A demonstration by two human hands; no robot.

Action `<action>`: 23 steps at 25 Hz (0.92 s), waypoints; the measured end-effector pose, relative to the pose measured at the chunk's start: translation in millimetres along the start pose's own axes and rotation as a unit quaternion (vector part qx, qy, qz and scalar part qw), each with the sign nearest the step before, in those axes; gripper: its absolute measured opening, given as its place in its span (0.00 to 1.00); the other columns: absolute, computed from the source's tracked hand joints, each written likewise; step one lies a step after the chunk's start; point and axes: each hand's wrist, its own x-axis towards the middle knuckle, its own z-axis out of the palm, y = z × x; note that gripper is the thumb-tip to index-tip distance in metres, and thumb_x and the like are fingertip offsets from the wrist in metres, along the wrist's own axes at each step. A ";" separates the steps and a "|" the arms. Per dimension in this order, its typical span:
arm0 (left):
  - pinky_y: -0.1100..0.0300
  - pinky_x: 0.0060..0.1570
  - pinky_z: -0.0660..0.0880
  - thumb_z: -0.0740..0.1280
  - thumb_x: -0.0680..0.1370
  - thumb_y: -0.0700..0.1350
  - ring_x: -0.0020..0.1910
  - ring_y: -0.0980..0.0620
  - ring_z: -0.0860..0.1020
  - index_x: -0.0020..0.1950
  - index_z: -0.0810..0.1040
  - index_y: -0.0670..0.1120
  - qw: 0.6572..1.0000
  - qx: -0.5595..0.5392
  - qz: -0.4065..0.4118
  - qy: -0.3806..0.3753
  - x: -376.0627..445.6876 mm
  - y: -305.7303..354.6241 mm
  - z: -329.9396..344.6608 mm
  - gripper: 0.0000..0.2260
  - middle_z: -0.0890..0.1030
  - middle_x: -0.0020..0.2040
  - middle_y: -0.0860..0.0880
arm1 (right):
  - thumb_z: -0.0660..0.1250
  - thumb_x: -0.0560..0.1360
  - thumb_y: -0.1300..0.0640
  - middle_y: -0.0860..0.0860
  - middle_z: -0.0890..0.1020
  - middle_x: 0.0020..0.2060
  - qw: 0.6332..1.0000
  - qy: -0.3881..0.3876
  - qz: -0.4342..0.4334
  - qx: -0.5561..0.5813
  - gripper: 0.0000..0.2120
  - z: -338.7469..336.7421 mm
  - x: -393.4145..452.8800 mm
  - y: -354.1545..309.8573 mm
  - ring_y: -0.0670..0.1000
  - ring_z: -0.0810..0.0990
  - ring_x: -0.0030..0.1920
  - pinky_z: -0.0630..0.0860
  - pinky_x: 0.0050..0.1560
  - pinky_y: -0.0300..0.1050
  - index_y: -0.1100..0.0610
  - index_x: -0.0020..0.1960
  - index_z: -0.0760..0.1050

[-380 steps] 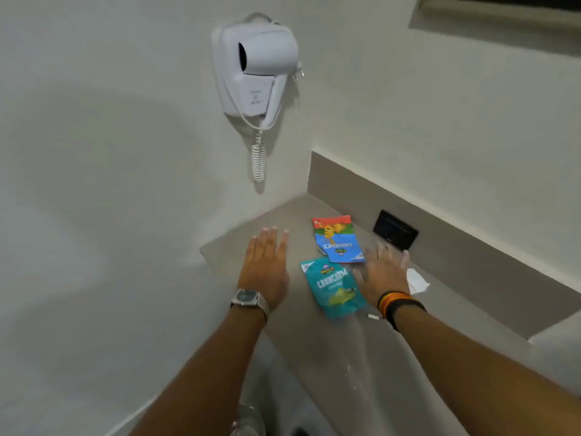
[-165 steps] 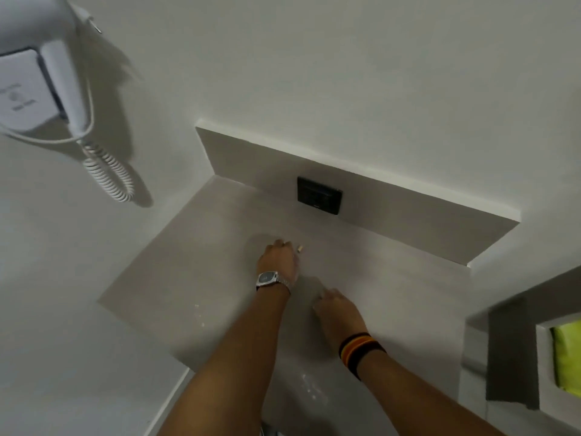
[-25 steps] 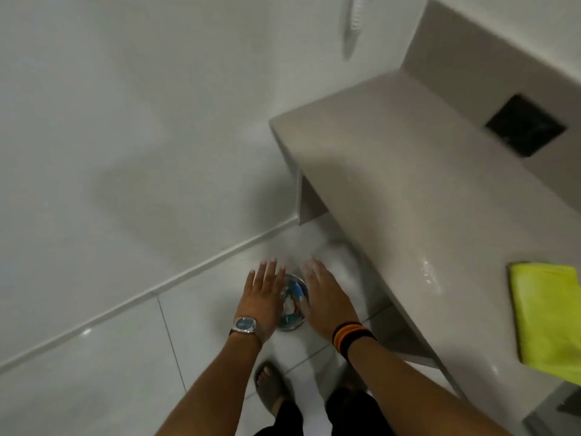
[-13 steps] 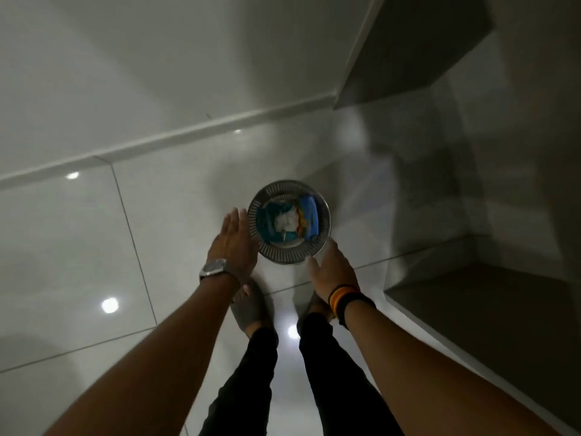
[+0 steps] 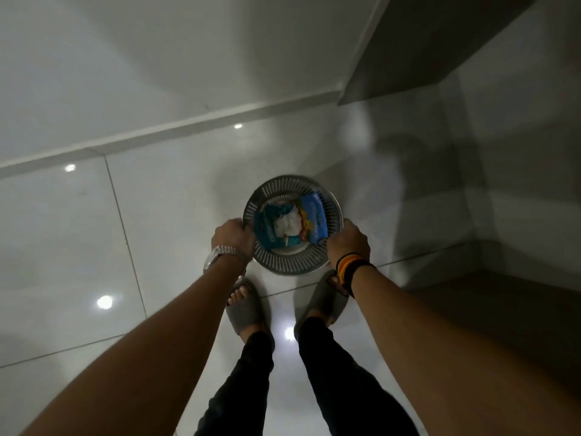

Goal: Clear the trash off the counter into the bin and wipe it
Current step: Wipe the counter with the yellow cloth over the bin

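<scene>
I look straight down at a round grey slotted bin (image 5: 284,262) on the glossy floor in front of my feet. Inside it lie a teal snack packet (image 5: 267,226), a blue and orange packet (image 5: 312,221) and crumpled white paper (image 5: 287,223) between them. My left hand (image 5: 234,239), with a metal watch on the wrist, grips the bin's left rim. My right hand (image 5: 347,242), with black and orange bands on the wrist, grips the right rim. The counter top is out of view.
Grey slippers (image 5: 246,306) on my feet stand just behind the bin. A white baseboard (image 5: 195,127) runs along the wall ahead. The counter's grey underside (image 5: 424,45) and side panel (image 5: 515,158) rise on the right.
Both hands, which hovered open beside the bin half a second ago, have closed on its rim. The view has moved closer to the bin.
</scene>
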 end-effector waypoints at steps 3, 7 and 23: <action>0.41 0.49 0.84 0.56 0.83 0.59 0.42 0.40 0.85 0.47 0.81 0.43 0.999 -0.037 0.005 -0.017 -63.1 9.6 -46.3 0.23 0.86 0.44 0.41 | 0.57 0.80 0.56 0.58 0.83 0.47 0.998 0.023 -0.045 -0.030 0.10 -47.3 -55.1 -20.8 0.59 0.79 0.42 0.73 0.41 0.45 0.56 0.56 0.75; 0.43 0.50 0.84 0.53 0.83 0.62 0.43 0.38 0.85 0.49 0.82 0.42 0.998 -0.062 0.013 0.030 -153.3 26.8 -119.8 0.28 0.87 0.47 0.40 | 0.55 0.82 0.51 0.54 0.82 0.42 0.989 0.040 -0.122 -0.073 0.12 -108.9 -141.1 -56.3 0.55 0.79 0.39 0.76 0.39 0.45 0.54 0.54 0.74; 0.43 0.50 0.84 0.58 0.82 0.54 0.43 0.36 0.85 0.49 0.83 0.39 0.997 -0.029 0.070 0.007 -302.9 81.9 -195.1 0.21 0.86 0.47 0.36 | 0.64 0.77 0.51 0.51 0.85 0.46 0.844 0.475 -0.233 0.094 0.08 -331.6 -360.8 -7.6 0.55 0.81 0.46 0.75 0.47 0.47 0.51 0.49 0.79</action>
